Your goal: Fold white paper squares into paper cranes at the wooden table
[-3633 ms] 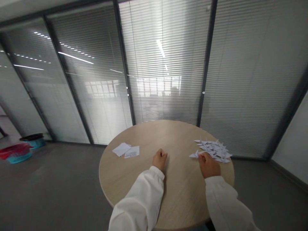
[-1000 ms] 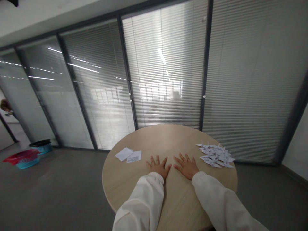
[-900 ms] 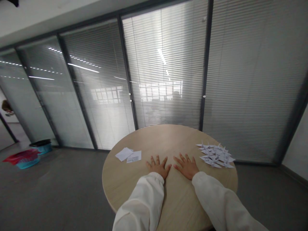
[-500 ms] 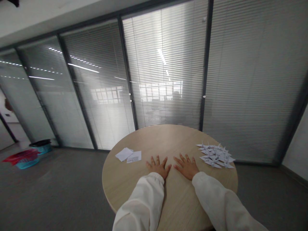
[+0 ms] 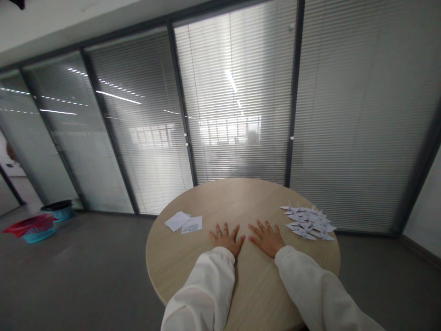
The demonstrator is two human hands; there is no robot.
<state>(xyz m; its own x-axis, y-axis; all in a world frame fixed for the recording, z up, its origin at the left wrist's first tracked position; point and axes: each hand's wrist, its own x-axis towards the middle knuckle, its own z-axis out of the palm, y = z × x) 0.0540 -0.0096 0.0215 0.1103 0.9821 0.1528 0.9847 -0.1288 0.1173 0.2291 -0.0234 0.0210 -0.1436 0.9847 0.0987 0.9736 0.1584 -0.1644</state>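
My left hand (image 5: pixel 227 239) lies flat on the round wooden table (image 5: pixel 241 197), fingers spread, with nothing in it. Beside it, my right hand (image 5: pixel 267 238) also rests palm down with its fingers apart, and a narrow gap separates the two. A few white paper sheets (image 5: pixel 177 221) overlap to the left of my left hand; the nearest one (image 5: pixel 192 225) carries printed text. To the right of my right hand sits a cluster of several folded white paper cranes (image 5: pixel 308 223), close together near the table's right edge.
Behind the table stands a glass partition (image 5: pixel 237 115) with blinds and dark frames. On the grey floor at the left are two blue baskets, one with a red liner (image 5: pixel 32 225) and one with a black liner (image 5: pixel 57 205).
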